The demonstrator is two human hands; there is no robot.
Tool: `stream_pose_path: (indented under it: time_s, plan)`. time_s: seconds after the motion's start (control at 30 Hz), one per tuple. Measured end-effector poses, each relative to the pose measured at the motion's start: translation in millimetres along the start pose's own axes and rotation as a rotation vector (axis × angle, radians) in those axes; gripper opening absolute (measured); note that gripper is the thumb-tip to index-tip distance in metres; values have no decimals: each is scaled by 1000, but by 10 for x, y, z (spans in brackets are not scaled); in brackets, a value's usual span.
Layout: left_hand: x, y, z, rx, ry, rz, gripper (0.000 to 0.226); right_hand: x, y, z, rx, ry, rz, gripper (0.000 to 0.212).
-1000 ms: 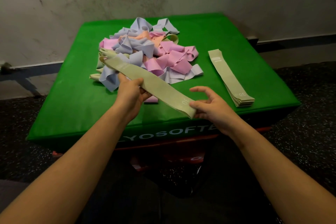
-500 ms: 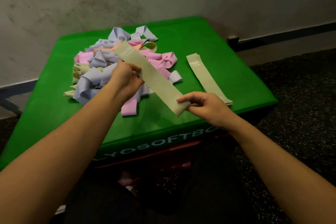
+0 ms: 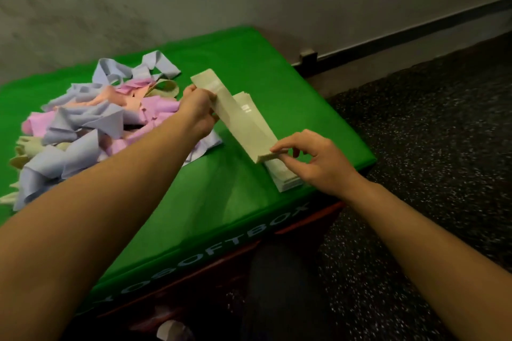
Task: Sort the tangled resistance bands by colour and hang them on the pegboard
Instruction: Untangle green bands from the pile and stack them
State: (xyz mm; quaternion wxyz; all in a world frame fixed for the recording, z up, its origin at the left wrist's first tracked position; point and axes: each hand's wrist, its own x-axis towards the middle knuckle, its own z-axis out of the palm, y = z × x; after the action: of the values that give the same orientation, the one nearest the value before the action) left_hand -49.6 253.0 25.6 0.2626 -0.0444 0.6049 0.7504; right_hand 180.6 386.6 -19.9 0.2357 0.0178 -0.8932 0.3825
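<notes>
A flat pale green resistance band is stretched between my hands just above a stack of pale green bands near the box's right front edge. My left hand grips the band's far end. My right hand pinches its near end between thumb and fingers. A tangled pile of lilac, pink, peach and pale green bands lies to the left on the green soft box. No pegboard is in view.
A grey wall rises behind the box. Dark speckled rubber floor lies to the right and in front. A red layer shows under the green box top.
Both hands have carried the pale green band to the right, from beside the pile to over the stack of pale green bands. The view has swung left to right.
</notes>
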Motion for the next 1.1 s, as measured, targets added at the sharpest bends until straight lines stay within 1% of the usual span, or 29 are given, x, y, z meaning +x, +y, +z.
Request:
stream_pose_path:
  time_s: [0.1,0.27,0.3,0.4,0.5,0.6,0.67,0.77,0.87,1.0,1.1]
  plan:
    - [195,-169,180,146,5,22,45,-47,226,-98,-100,-20,-37,14]
    - [473,-471,258,370,48,-11,25,-163,496,-60,-178,-56,-47,13]
    - [526,-515,250,435,71,-2,25,-176,534,-46,-180,-82,-46,13]
    - [640,-603,252,629,107,67,35,-225,620,-15,-144,-172,-36,14]
    - [675,-613,276,741,135,138,46,-261,647,-17,-109,-245,-5,16]
    - [756,-610,269,748,141,192,63,-257,674,-9,-88,-240,17,19]
    - [807,-597,263,746,122,200,69,-251,680,4,-78,-229,21,21]
    - [841,-599,279,812,78,181,66,-260,661,7,-97,-248,22,25]
    - [831,-588,297,830,76,162,62,-261,620,-13,-103,-255,33,25]
    - [735,-514,281,798,75,223,57,-211,530,-69,-51,-222,84,28]
    - [550,-388,173,724,-3,256,45,-127,422,-86,-39,-188,107,29]
